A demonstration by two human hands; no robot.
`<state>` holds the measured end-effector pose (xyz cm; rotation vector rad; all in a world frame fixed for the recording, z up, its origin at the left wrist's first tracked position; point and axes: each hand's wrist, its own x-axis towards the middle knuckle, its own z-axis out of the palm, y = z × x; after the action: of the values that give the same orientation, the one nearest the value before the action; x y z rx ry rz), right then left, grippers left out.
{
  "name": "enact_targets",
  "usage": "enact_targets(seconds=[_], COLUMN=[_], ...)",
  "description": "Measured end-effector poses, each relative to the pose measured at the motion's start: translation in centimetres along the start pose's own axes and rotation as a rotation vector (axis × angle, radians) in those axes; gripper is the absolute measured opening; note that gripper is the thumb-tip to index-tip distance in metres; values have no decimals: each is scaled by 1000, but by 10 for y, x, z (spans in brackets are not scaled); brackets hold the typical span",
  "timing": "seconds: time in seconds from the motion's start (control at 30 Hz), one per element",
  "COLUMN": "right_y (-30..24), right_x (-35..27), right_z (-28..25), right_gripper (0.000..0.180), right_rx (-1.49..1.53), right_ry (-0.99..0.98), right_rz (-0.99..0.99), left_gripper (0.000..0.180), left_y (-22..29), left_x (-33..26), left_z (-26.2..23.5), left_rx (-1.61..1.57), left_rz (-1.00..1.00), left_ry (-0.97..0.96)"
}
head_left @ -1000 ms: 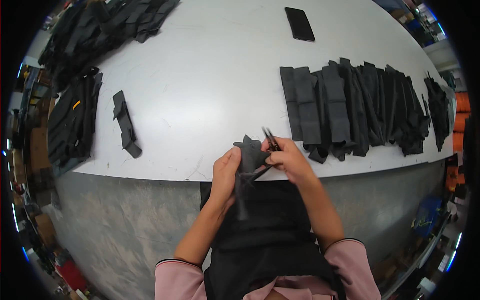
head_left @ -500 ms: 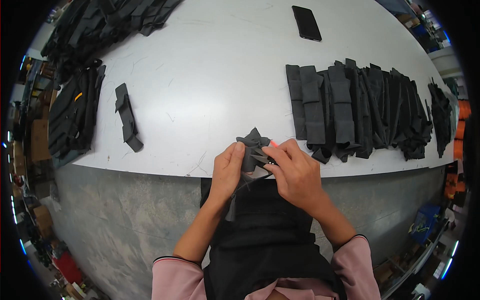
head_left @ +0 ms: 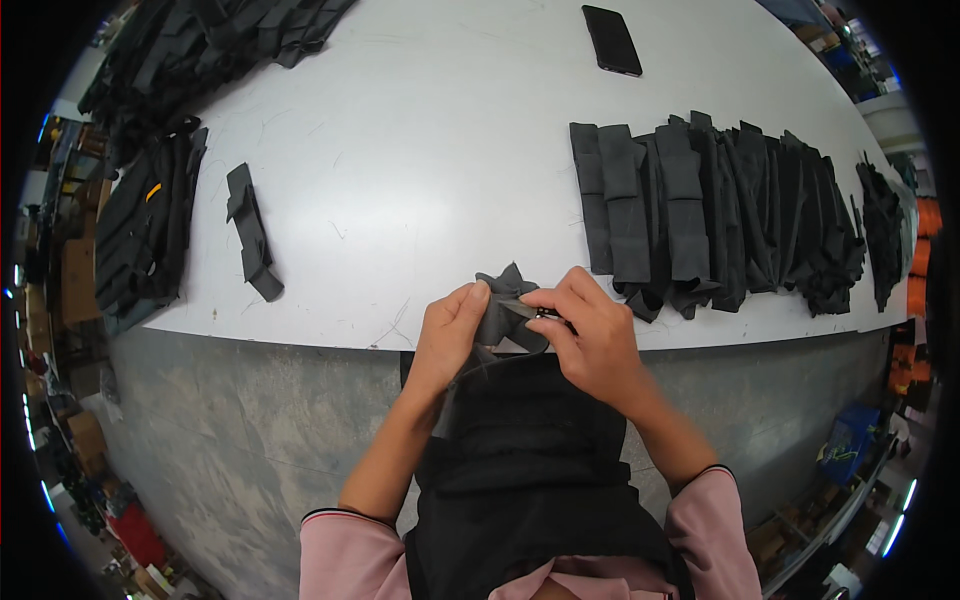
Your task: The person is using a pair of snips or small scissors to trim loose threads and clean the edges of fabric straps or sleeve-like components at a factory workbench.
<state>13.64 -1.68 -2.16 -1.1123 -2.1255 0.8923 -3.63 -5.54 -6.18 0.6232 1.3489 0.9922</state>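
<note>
At the table's near edge, my left hand [head_left: 452, 328] is closed on a folded dark grey fabric strip [head_left: 492, 322], thumb uppermost. My right hand [head_left: 590, 332] grips small thread snips [head_left: 522, 309] between thumb and fingers. Their metal blades point left and lie against the fabric. Part of the snips is hidden inside the right hand. A thin length of the fabric hangs below my hands, in front of the black apron [head_left: 540, 440].
Right of my hands lies a row of grey fabric strips [head_left: 627, 220] on the white table [head_left: 400, 180]. A single strip [head_left: 252, 232] rests at left, beside a stack of black fabric pieces [head_left: 150, 230]. A larger pile [head_left: 200, 50] is far left, a phone [head_left: 612, 40] at the back.
My right hand has turned and shifted slightly, closing further over the snips; the orange-red part beside the blades is no longer visible. The left hand keeps its hold on the fabric.
</note>
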Motion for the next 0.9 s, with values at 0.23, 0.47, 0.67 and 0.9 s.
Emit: enact_targets(seconds=[0.23,0.47,0.67,0.9], right_y=[-1,3,-1,3], right_x=[14,30,39,40], right_z=[-19,-25,-27,-25], right_gripper=[22,22,20,20], right_rx=[-138,-279,-309,-223], right_ry=[-201,-400,-504,-502], right_rz=[-278,-545,-596,-614], left_gripper=[36,36,35,34], left_y=[9,4,11,2], left_x=[2,1,-4,0], left_z=[-10,-14,-12,-17], left_rx=[-31,-123,-163,-153], left_rz=[-221,-255,-296,-295], left_ry=[-78,-204,-237,-312])
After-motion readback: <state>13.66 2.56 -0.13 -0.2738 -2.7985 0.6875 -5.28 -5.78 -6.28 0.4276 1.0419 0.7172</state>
